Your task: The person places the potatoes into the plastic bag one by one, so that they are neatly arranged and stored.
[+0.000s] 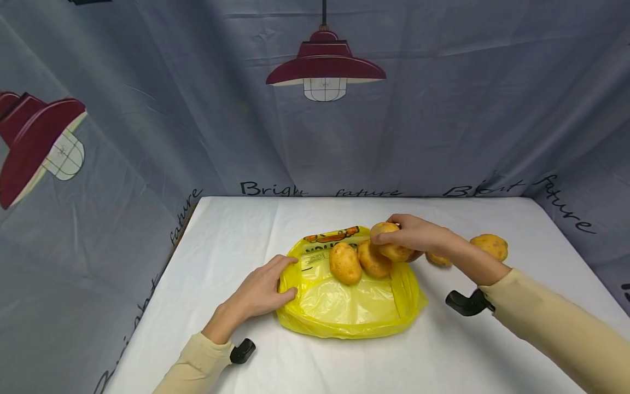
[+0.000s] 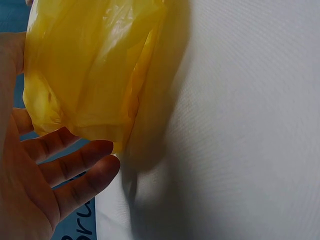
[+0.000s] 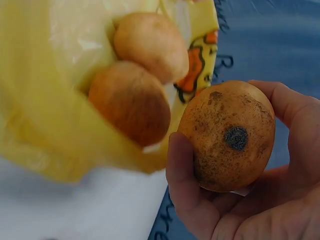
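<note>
A yellow plastic bag (image 1: 349, 306) lies with its mouth spread wide. Two potatoes, one on the left (image 1: 345, 264) and one on the right (image 1: 374, 260), sit inside it. My left hand (image 1: 263, 287) holds the bag's left rim; in the left wrist view its loosely bent fingers (image 2: 82, 165) show outside the plastic. Above the bag's far right side, my right hand (image 1: 418, 235) grips another potato (image 3: 230, 137) between thumb and fingers. That potato has a dark round spot, seen in the right wrist view.
Beyond my right forearm lie more potatoes, one partly hidden by the arm (image 1: 438, 260) and one farther right (image 1: 489, 246). A white cloth (image 1: 236, 230) covers the table. Grey curtains (image 1: 408, 126) printed with red lamps and lettering surround its back and sides.
</note>
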`<state>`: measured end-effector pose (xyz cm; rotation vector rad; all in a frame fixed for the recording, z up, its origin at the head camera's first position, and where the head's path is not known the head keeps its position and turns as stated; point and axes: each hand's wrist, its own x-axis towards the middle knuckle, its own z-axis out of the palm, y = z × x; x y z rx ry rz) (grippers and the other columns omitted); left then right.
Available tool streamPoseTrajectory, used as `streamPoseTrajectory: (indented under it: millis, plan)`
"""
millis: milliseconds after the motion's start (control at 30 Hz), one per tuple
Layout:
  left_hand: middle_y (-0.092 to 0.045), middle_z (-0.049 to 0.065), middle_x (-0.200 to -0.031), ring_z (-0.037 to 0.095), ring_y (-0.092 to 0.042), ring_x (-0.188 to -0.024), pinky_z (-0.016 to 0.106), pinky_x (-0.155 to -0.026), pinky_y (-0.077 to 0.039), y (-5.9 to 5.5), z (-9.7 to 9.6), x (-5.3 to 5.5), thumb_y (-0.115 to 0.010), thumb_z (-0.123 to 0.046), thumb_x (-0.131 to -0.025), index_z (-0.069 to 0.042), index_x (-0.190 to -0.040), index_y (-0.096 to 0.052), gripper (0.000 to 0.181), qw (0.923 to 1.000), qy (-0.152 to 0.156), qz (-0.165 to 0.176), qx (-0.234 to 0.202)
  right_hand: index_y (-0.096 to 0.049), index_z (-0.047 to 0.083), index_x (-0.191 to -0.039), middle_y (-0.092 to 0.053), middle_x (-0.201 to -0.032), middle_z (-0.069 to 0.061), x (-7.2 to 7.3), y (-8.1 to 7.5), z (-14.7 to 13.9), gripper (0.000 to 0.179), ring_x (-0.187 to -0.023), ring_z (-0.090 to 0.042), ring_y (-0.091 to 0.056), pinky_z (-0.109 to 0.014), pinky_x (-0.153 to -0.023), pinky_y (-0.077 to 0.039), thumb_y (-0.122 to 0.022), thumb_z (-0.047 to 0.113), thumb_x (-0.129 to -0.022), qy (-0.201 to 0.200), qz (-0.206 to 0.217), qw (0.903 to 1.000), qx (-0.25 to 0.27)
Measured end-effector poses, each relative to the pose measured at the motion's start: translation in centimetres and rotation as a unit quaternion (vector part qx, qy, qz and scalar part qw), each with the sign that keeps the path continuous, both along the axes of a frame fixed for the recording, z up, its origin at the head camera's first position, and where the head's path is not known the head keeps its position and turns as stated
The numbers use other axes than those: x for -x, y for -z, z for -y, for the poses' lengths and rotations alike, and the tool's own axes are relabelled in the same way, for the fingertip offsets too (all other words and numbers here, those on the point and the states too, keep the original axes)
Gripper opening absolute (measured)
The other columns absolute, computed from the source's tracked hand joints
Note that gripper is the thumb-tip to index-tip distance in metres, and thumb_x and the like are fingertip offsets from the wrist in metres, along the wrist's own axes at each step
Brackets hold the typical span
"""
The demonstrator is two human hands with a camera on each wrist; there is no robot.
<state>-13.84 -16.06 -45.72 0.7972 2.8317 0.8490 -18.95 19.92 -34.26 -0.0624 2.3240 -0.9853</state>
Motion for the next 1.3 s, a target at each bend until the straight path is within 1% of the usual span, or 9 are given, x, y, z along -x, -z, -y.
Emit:
streamPoseTrajectory:
  millis: [167, 300, 533, 633, 833, 933, 1067, 1167, 1300]
  plan:
    - [-0.057, -0.004, -0.132, 0.016, -0.058, -0.113, 0.040, -0.097, -0.047, 0.0, 0.0, -0.1, -0.067, -0.035, -0.085, -0.016, -0.141, -0.053, 0.061, 1.0000, -0.001, 0.002, 0.002, -0.051, 0.003, -0.129, -0.060, -0.113, -0.014, 0.0, 0.5, 2.6, 0.063, -0.087, -0.024, -0.060, -0.038, -0.067, -0.056, -0.070, 0.048, -0.089, -0.012, -0.010, 0.9998, -0.014]
    - [-0.057, -0.004, -0.132, 0.016, -0.058, -0.113, 0.040, -0.096, -0.047, 0.0, 0.1, -0.1, -0.067, -0.034, -0.085, -0.016, -0.141, -0.053, 0.061, 1.0000, -0.002, 0.002, 0.003, -0.054, 0.004, -0.125, -0.061, -0.109, -0.013, -0.1, 1.1, 4.4, 0.058, -0.086, -0.024, -0.060, -0.036, -0.065, -0.055, -0.072, 0.045, -0.087, -0.040, -0.037, 0.9980, -0.031]
    - [-0.056, -0.004, -0.133, 0.016, -0.058, -0.113, 0.040, -0.096, -0.048, 0.0, 0.2, -0.1, -0.067, -0.035, -0.084, -0.017, -0.143, -0.051, 0.063, 1.0000, -0.003, 0.003, 0.005, -0.057, 0.003, -0.123, -0.064, -0.103, -0.008, 0.1, 1.4, 6.9, 0.058, -0.088, -0.022, -0.061, -0.035, -0.074, -0.053, -0.072, 0.045, -0.086, -0.088, -0.097, 0.9880, -0.082]
    - [-0.056, -0.004, -0.135, 0.017, -0.058, -0.116, 0.040, -0.097, -0.047, 0.0, 0.1, -0.2, -0.067, -0.035, -0.084, -0.017, -0.144, -0.050, 0.065, 0.9999, -0.006, 0.005, 0.008, -0.057, 0.003, -0.121, -0.064, -0.100, -0.007, 0.1, 1.4, 8.0, 0.055, -0.088, -0.022, -0.061, -0.036, -0.077, -0.052, -0.072, 0.042, -0.086, -0.105, -0.116, 0.9833, -0.092]
    - [-0.053, -0.002, -0.141, 0.020, -0.057, -0.120, 0.043, -0.099, -0.046, -0.2, 0.1, -0.2, -0.067, -0.036, -0.085, -0.018, -0.147, -0.046, 0.068, 0.9998, -0.007, 0.018, 0.004, -0.056, 0.005, -0.122, -0.062, -0.096, -0.005, 0.0, 1.4, 10.3, 0.053, -0.082, -0.020, -0.060, -0.034, -0.072, -0.052, -0.073, 0.040, -0.086, -0.133, -0.144, 0.9728, -0.123]
    - [-0.051, -0.001, -0.145, 0.021, -0.056, -0.123, 0.043, -0.101, -0.045, -0.2, 0.1, -0.2, -0.067, -0.036, -0.085, -0.019, -0.150, -0.043, 0.071, 0.9997, -0.010, 0.024, 0.002, -0.055, 0.005, -0.125, -0.060, -0.097, -0.006, -0.2, 1.3, 11.7, 0.056, -0.082, -0.021, -0.059, -0.035, -0.072, -0.052, -0.073, 0.042, -0.086, -0.157, -0.171, 0.9604, -0.154]
    - [-0.046, 0.000, -0.151, 0.021, -0.055, -0.124, 0.043, -0.101, -0.045, -0.2, 0.1, -0.1, -0.066, -0.037, -0.085, -0.019, -0.154, -0.037, 0.078, 0.9995, -0.013, 0.029, 0.002, -0.055, 0.003, -0.130, -0.060, -0.105, -0.011, -0.4, 1.4, 13.5, 0.063, -0.090, -0.028, -0.060, -0.043, -0.076, -0.053, -0.072, 0.046, -0.086, -0.188, -0.228, 0.9322, -0.209]
    - [-0.045, 0.000, -0.153, 0.021, -0.056, -0.122, 0.043, -0.099, -0.046, -0.2, 0.1, 0.0, -0.066, -0.038, -0.084, -0.019, -0.155, -0.034, 0.080, 0.9995, -0.014, 0.028, 0.000, -0.054, 0.003, -0.133, -0.061, -0.112, -0.015, -0.6, 1.6, 14.6, 0.067, -0.096, -0.034, -0.060, -0.048, -0.077, -0.054, -0.071, 0.047, -0.086, -0.199, -0.257, 0.9144, -0.241]
    - [-0.044, 0.000, -0.153, 0.022, -0.058, -0.119, 0.044, -0.097, -0.048, -0.2, 0.1, 0.0, -0.067, -0.038, -0.084, -0.020, -0.156, -0.032, 0.082, 0.9996, -0.013, 0.023, -0.005, -0.056, 0.004, -0.129, -0.061, -0.111, -0.016, -0.7, 2.3, 15.7, 0.062, -0.095, -0.034, -0.059, -0.046, -0.077, -0.054, -0.072, 0.046, -0.086, -0.210, -0.272, 0.9010, -0.265]
